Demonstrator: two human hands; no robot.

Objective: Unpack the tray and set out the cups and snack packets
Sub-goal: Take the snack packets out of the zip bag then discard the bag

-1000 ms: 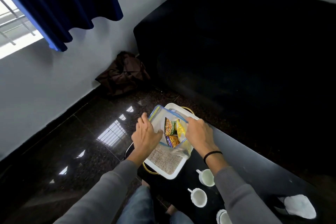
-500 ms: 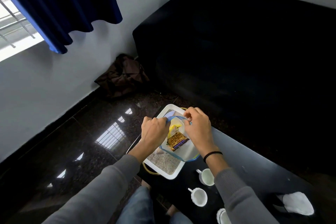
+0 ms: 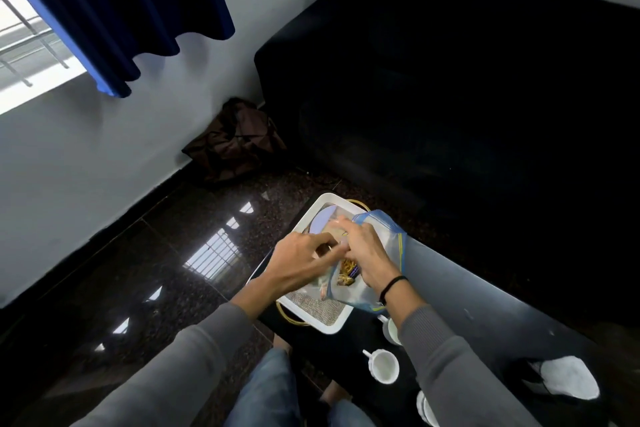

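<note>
A white tray (image 3: 330,324) with a woven liner sits at the near end of the dark table. Over it I hold a clear zip bag (image 3: 388,232) with a blue seal; snack packets (image 3: 347,272) show through its side. My right hand (image 3: 367,253) grips the bag's upper edge. My left hand (image 3: 298,263) pinches the bag's opening from the left, fingers meeting the right hand's. A round pale lid or plate (image 3: 320,222) lies at the tray's far end. Three white cups stand on the table: one (image 3: 382,366) in full view, one (image 3: 391,329) partly behind my right sleeve, one (image 3: 424,406) at the bottom edge.
A black sofa (image 3: 467,97) fills the right and far side. A dark brown bag (image 3: 235,142) lies on the polished floor by the wall. A white crumpled cloth (image 3: 568,378) rests on the table at the right. My knees are under the table's near edge.
The bag has been turned and lifted toward the right. Both hands have moved from its sides to its opening and now meet there.
</note>
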